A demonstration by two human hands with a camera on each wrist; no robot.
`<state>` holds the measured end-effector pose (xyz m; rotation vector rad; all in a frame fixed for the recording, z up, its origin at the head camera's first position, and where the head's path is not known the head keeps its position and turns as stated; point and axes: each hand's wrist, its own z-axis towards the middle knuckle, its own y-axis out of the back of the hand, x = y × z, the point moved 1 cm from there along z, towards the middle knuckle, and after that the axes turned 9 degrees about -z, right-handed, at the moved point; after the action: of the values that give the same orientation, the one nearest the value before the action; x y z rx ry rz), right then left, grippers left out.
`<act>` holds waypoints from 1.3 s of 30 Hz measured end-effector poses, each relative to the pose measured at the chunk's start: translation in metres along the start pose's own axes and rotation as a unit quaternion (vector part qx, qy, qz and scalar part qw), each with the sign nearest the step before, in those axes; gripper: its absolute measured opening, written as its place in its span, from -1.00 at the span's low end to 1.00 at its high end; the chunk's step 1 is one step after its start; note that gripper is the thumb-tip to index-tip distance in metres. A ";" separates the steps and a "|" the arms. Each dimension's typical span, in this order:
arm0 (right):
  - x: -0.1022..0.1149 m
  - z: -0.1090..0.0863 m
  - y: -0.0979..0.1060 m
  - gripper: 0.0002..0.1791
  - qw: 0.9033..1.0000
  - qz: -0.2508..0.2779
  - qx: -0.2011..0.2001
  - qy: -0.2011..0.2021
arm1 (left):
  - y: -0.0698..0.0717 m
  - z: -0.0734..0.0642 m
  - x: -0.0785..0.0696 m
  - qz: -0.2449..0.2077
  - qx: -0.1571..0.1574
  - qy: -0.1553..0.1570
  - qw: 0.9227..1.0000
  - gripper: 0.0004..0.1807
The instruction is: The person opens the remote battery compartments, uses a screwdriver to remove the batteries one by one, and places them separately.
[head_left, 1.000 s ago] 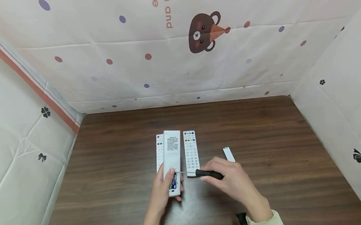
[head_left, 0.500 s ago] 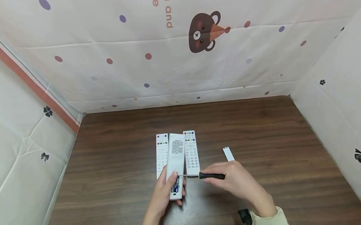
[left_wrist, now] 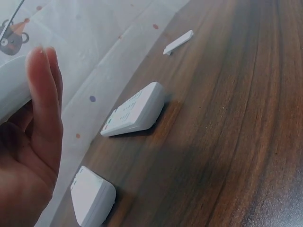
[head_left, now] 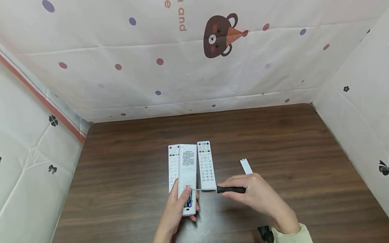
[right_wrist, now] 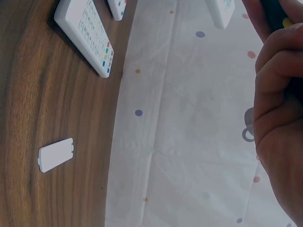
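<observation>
My left hand (head_left: 171,210) grips a white remote control (head_left: 187,166) with its back facing up, the thumb lying across it. The battery compartment (head_left: 189,202) near its lower end is uncovered, and batteries show inside, partly hidden by the thumb. In my right hand (head_left: 259,195) is a screwdriver (head_left: 231,190) with a black handle, pinched between thumb and fingers. Its thin shaft points left, and the tip is at the compartment by the left thumb; whether it touches a battery is too small to tell. The left wrist view shows the left fingers (left_wrist: 45,94) against the remote's edge.
Two more white remotes lie buttons up on the brown table (head_left: 124,181): the left one (head_left: 173,164), partly behind the held remote, and the right one (head_left: 206,165). A small white battery cover (right_wrist: 56,154) lies to the right. Printed fabric walls (head_left: 187,72) stand around the table.
The held remote has shifted slightly right and toward me, its tilt changing a little. My right hand with the screwdriver has moved slightly right and down.
</observation>
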<state>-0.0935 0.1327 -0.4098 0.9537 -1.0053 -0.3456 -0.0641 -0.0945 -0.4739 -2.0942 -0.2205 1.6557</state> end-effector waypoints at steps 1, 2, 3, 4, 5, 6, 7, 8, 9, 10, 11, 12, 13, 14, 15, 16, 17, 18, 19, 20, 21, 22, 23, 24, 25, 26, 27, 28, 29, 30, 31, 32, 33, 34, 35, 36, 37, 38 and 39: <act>0.000 0.000 -0.001 -0.78 1.000 -0.002 -0.002 -0.002 | 0.000 0.000 0.000 -0.002 0.001 -0.001 1.000 -0.61; 0.000 -0.001 -0.001 -0.78 1.000 -0.001 -0.004 -0.003 | 0.000 0.000 0.001 -0.004 0.003 -0.003 1.000 -0.62; 0.000 -0.001 -0.002 -0.78 1.000 0.000 -0.005 -0.006 | -0.001 0.000 0.000 -0.007 0.006 -0.005 1.000 -0.62; 0.000 -0.001 -0.002 -0.77 1.000 0.001 -0.006 -0.009 | 0.000 0.001 0.001 -0.012 0.010 -0.008 1.000 -0.62; -0.001 -0.001 -0.003 -0.77 1.000 0.003 -0.007 -0.013 | 0.000 0.002 0.002 -0.018 0.015 -0.014 1.000 -0.62; -0.001 -0.001 -0.004 -0.76 1.000 0.003 -0.008 -0.017 | 0.001 0.003 0.004 -0.026 0.019 -0.019 0.999 -0.62; -0.001 -0.001 -0.004 -0.76 1.000 0.003 -0.008 -0.019 | 0.002 0.004 0.006 -0.035 0.023 -0.023 0.999 -0.62; -0.001 -0.001 -0.004 -0.76 1.000 0.003 -0.010 -0.021 | 0.003 0.005 0.009 -0.044 0.027 -0.030 0.998 -0.62; -0.001 -0.001 -0.005 -0.75 1.000 0.002 -0.013 -0.022 | 0.004 0.006 0.011 -0.054 0.030 -0.036 0.997 -0.62; -0.001 -0.002 -0.005 -0.75 1.000 0.001 -0.016 -0.020 | 0.005 0.007 0.014 -0.063 0.032 -0.042 0.997 -0.62; -0.001 -0.002 -0.004 -0.75 1.000 0.000 -0.020 -0.018 | 0.006 0.007 0.016 -0.072 0.033 -0.049 0.996 -0.62; -0.001 -0.002 -0.004 -0.75 1.000 0.000 -0.026 -0.016 | 0.007 0.008 0.018 -0.082 0.031 -0.053 0.995 -0.62; 0.000 -0.002 -0.004 -0.76 0.999 0.001 -0.032 -0.013 | 0.008 0.008 0.019 -0.092 0.027 -0.058 0.994 -0.62; 0.000 -0.003 -0.003 -0.76 0.999 0.003 -0.038 -0.010 | 0.009 0.009 0.020 -0.101 0.022 -0.063 0.993 -0.61; 0.000 -0.003 -0.003 -0.76 0.999 0.005 -0.044 -0.008 | 0.009 0.009 0.020 -0.110 0.013 -0.066 0.992 -0.60; 0.000 -0.003 -0.003 -0.76 0.999 0.005 -0.048 -0.005 | 0.010 0.009 0.020 -0.118 0.004 -0.069 0.991 -0.59; -0.001 -0.003 -0.002 -0.77 0.999 0.005 -0.049 -0.006 | 0.012 0.009 0.021 -0.124 -0.007 -0.072 0.990 -0.57; -0.001 -0.003 -0.002 -0.77 0.999 0.004 -0.049 -0.006 | 0.013 0.009 0.021 -0.129 -0.021 -0.073 0.989 -0.56; -0.001 -0.004 -0.003 -0.77 0.999 0.004 -0.047 -0.006 | 0.014 0.008 0.021 -0.132 -0.033 -0.075 0.988 -0.54; -0.001 -0.004 -0.003 -0.77 0.999 0.002 -0.043 -0.007 | 0.016 0.008 0.021 -0.135 -0.044 -0.076 0.987 -0.53; -0.001 -0.004 -0.004 -0.77 0.999 0.001 -0.038 -0.006 | 0.017 0.008 0.021 -0.134 -0.055 -0.076 0.986 -0.52; -0.002 -0.004 -0.005 -0.77 0.999 0.002 -0.032 -0.005 | 0.018 0.009 0.021 -0.134 -0.063 -0.076 0.986 -0.51; -0.002 -0.004 -0.006 -0.77 1.000 0.003 -0.027 -0.003 | 0.018 0.009 0.022 -0.132 -0.071 -0.076 0.986 -0.50; -0.002 -0.004 -0.007 -0.77 1.000 0.003 -0.024 0.000 | 0.019 0.010 0.022 -0.128 -0.078 -0.077 0.986 -0.49; -0.002 -0.004 -0.008 -0.77 1.000 0.005 -0.022 0.004 | 0.019 0.010 0.022 -0.123 -0.082 -0.078 0.986 -0.48; -0.002 -0.004 -0.009 -0.78 1.000 0.004 -0.021 0.008 | 0.019 0.011 0.022 -0.118 -0.086 -0.080 0.986 -0.48; -0.003 -0.004 -0.010 -0.78 1.000 0.002 -0.023 0.017 | 0.019 0.012 0.022 -0.114 -0.090 -0.082 0.986 -0.48; -0.002 -0.004 -0.011 -0.79 1.000 0.000 -0.022 0.019 | 0.019 0.013 0.022 -0.109 -0.094 -0.084 0.986 -0.48; -0.002 -0.003 -0.011 -0.79 1.000 -0.002 -0.021 0.021 | 0.019 0.014 0.022 -0.103 -0.097 -0.086 0.986 -0.48; -0.002 -0.003 -0.012 -0.79 1.000 -0.005 -0.020 0.023 | 0.018 0.015 0.021 -0.098 -0.101 -0.087 0.986 -0.48; -0.002 -0.003 -0.013 -0.79 1.000 -0.004 -0.018 0.025 | 0.018 0.015 0.021 -0.095 -0.103 -0.087 0.986 -0.48; -0.001 -0.003 -0.013 -0.79 1.000 -0.005 -0.016 0.025 | 0.017 0.015 0.020 -0.092 -0.106 -0.087 0.986 -0.49; -0.001 -0.003 -0.013 -0.79 1.000 -0.003 -0.013 0.027 | 0.017 0.016 0.020 -0.088 -0.109 -0.086 0.986 -0.49; -0.001 -0.004 -0.014 -0.78 1.000 -0.002 -0.008 0.023 | 0.016 0.016 0.019 -0.085 -0.110 -0.085 0.987 -0.49; -0.001 -0.004 -0.014 -0.78 1.000 0.000 -0.006 0.024 | 0.016 0.015 0.018 -0.082 -0.111 -0.083 0.987 -0.48; -0.001 -0.004 -0.014 -0.78 1.000 0.000 -0.003 0.024 | 0.015 0.015 0.017 -0.079 -0.111 -0.082 0.987 -0.48; 0.000 -0.004 -0.014 -0.78 1.000 0.000 -0.001 0.024 | 0.014 0.015 0.016 -0.076 -0.111 -0.080 0.988 -0.48; 0.000 -0.004 -0.013 -0.78 1.000 0.000 0.002 0.024 | 0.014 0.015 0.016 -0.072 -0.110 -0.079 0.988 -0.47; 0.000 -0.004 -0.013 -0.78 1.000 -0.002 0.004 0.025 | 0.013 0.015 0.016 -0.068 -0.110 -0.077 0.989 -0.47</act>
<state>-0.0880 0.1272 -0.4215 0.9685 -0.9600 -0.3202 -0.0764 -0.0961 -0.4961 -2.0523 -0.6067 1.7799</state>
